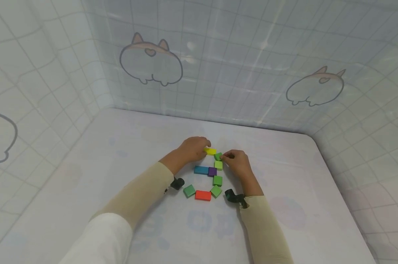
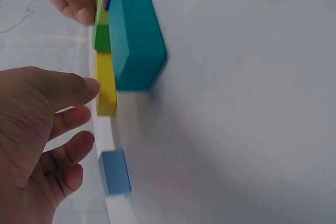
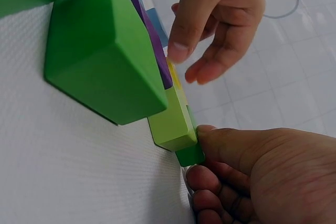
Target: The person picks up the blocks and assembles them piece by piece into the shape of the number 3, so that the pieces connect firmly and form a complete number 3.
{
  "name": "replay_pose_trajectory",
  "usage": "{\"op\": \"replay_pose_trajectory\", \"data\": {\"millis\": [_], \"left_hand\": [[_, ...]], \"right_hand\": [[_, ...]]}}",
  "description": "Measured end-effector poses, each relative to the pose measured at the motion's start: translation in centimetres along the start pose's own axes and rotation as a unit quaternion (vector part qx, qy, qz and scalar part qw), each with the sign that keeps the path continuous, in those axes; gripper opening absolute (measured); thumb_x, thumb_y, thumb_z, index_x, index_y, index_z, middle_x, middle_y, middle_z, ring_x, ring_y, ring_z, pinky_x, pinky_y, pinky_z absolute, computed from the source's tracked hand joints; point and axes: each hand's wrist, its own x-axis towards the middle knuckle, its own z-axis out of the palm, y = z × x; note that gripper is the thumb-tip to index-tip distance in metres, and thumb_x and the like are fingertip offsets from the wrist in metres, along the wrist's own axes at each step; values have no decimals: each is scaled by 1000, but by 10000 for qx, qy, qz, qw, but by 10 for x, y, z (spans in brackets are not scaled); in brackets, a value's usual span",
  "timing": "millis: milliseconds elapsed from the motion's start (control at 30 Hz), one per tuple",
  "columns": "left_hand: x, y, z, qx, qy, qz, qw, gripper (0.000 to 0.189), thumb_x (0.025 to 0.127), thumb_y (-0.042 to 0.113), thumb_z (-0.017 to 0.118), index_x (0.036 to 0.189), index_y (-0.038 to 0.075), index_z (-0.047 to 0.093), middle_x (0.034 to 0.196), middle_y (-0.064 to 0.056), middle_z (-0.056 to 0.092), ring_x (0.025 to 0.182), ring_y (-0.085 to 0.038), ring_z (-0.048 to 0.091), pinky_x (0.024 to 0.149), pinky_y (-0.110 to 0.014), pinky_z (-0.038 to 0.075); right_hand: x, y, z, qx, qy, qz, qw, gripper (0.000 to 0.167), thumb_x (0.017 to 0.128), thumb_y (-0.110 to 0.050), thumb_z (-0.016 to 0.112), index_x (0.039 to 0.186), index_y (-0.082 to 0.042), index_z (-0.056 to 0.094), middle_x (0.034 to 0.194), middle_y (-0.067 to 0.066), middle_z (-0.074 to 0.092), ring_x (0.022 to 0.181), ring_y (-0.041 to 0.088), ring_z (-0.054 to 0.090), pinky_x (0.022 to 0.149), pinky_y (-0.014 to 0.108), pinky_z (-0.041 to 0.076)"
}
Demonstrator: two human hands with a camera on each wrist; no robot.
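Observation:
At the far end of a line of coloured blocks, my left hand (image 1: 193, 148) is at a yellow block (image 1: 211, 151), its thumb tip touching the block and its other fingers loosely bent. Between thumb and finger, my right hand (image 1: 237, 163) pinches a small green block (image 1: 218, 156) just right of the yellow one. Nearer to me sit a lime block (image 1: 218, 165), a purple block (image 1: 212, 171) and a long teal-blue block (image 1: 201, 170). A light blue block (image 2: 115, 172), which my left hand hides in the head view, stands below the left fingers in the left wrist view.
Closer in, two green blocks (image 1: 217, 180), a red block (image 1: 203, 195) and a bluish-green block (image 1: 189, 191) form the curved near end. Dark wrist cameras (image 1: 177, 183) sit near the blocks. Grid-patterned walls (image 1: 218, 73) surround the white surface (image 1: 146, 139) at the back and sides.

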Motion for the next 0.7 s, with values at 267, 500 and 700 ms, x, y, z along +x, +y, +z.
{"op": "replay_pose_trajectory", "data": {"millis": [267, 500, 700], "left_hand": [[-7, -15, -1, 222, 262, -18, 9994, 34, 95, 26, 64, 128, 17, 65, 128, 0, 63, 116, -19, 59, 103, -38, 49], [-12, -27, 1, 239, 391, -189, 9988, 36, 92, 24, 67, 127, 14, 65, 130, -1, 62, 118, -21, 60, 103, -39, 49], [-14, -35, 2, 225, 424, -418, 9980, 39, 90, 25, 68, 127, 13, 63, 126, -3, 63, 114, -21, 60, 103, -41, 49]], "right_hand": [[3, 2, 0, 36, -25, 43, 10000, 24, 92, -34, 71, 106, -14, 73, 111, 4, 67, 102, 23, 57, 88, 39, 52], [4, 1, -1, -13, -64, 99, 9999, 26, 92, -35, 71, 107, -14, 72, 112, 4, 66, 103, 24, 57, 91, 40, 52], [4, 0, -1, -37, -68, 85, 9999, 26, 92, -35, 71, 108, -14, 72, 112, 4, 66, 103, 25, 57, 91, 40, 52]]}}
